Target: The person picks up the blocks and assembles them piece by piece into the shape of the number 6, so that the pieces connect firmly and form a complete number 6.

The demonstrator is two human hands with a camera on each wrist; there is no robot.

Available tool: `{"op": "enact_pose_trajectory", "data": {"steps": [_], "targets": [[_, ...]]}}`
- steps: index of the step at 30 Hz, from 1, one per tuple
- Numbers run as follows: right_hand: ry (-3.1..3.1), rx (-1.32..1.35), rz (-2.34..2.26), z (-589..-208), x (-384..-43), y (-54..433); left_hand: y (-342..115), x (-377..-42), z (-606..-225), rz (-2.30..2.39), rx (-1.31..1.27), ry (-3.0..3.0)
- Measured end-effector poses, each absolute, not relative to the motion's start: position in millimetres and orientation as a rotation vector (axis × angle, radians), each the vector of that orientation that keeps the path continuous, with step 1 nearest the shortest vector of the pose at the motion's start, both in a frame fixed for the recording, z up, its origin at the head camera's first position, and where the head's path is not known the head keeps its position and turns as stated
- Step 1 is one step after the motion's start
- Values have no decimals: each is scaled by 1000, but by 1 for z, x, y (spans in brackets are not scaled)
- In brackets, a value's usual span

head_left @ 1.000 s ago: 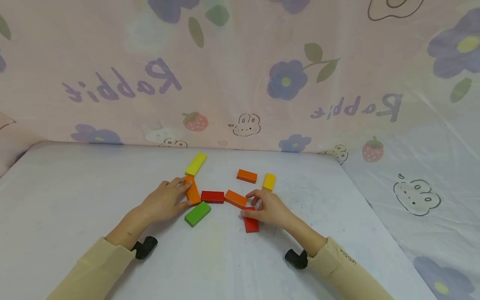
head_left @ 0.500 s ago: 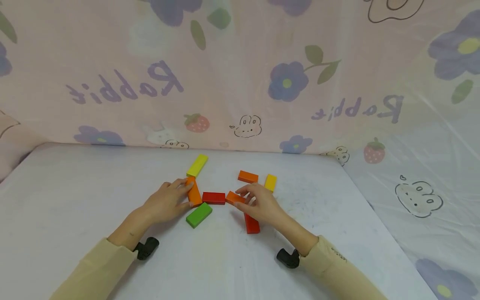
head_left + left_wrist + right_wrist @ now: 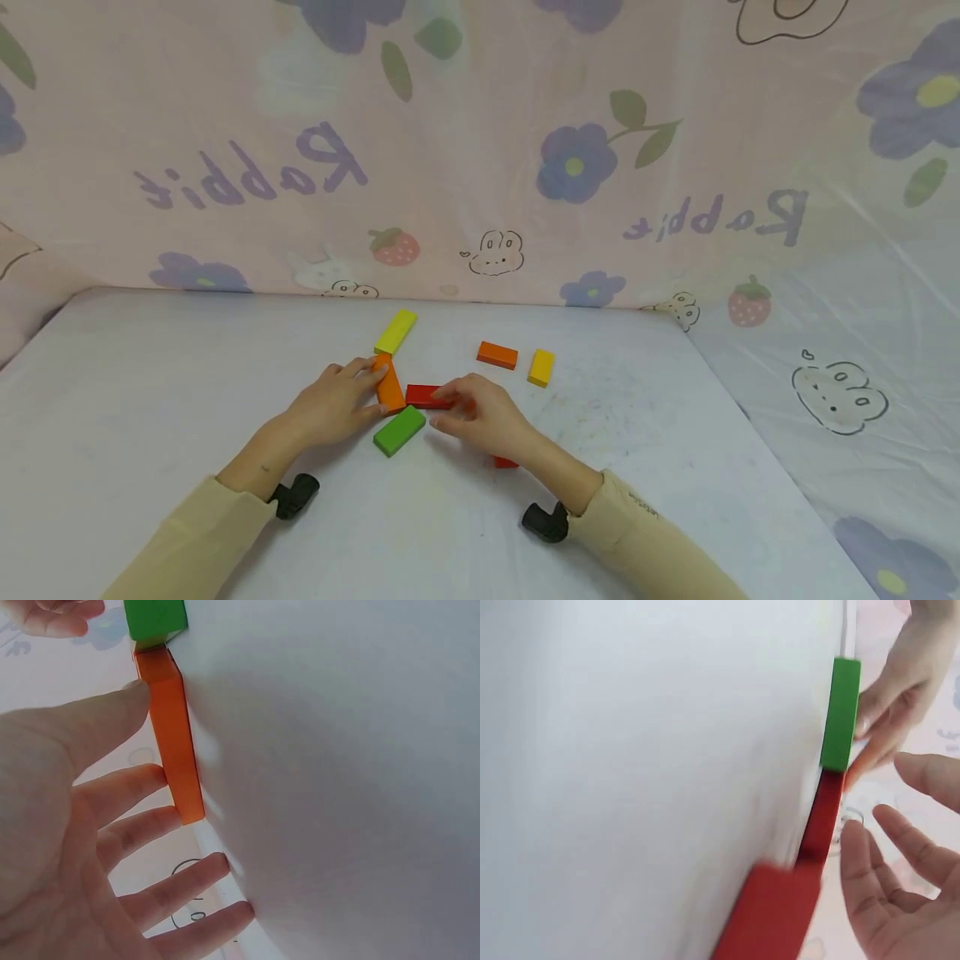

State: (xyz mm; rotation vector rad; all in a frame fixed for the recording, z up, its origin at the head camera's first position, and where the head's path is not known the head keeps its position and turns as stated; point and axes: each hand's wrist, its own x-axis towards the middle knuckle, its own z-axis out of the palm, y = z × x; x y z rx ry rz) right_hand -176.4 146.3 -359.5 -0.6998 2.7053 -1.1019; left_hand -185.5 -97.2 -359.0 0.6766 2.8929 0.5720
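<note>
My left hand (image 3: 337, 404) pinches an orange block (image 3: 390, 385) lengthwise, thumb near one end and fingertips near the other. The left wrist view shows this orange block (image 3: 174, 735) lying on the table. Touching its near end are a green block (image 3: 399, 431) and a red block (image 3: 422, 397); a yellow block (image 3: 395, 332) meets its far end. Over the red block's right end hovers my right hand (image 3: 483, 417), thumb and fingers apart. In the right wrist view that hand (image 3: 915, 877) holds nothing. It mostly hides a second orange block and partly a second red block (image 3: 506, 462).
Another orange block (image 3: 497, 355) and a short yellow block (image 3: 541, 367) lie loose at the back right of the white table (image 3: 637, 417). A patterned curtain (image 3: 450, 150) rises behind the table. A black wrist device (image 3: 546, 522) sits below each wrist.
My right hand has moved left, from over the right-hand red block, across the orange block, to the middle red block. The left hand stays on its orange block. The blocks look unmoved.
</note>
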Motion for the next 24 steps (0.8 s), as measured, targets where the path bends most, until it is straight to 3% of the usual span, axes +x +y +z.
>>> {"op": "enact_pose_trajectory", "data": {"steps": [24], "targets": [[2683, -857, -852, -359, -181, 120, -99, -189, -363, 577, 646, 2891]]}}
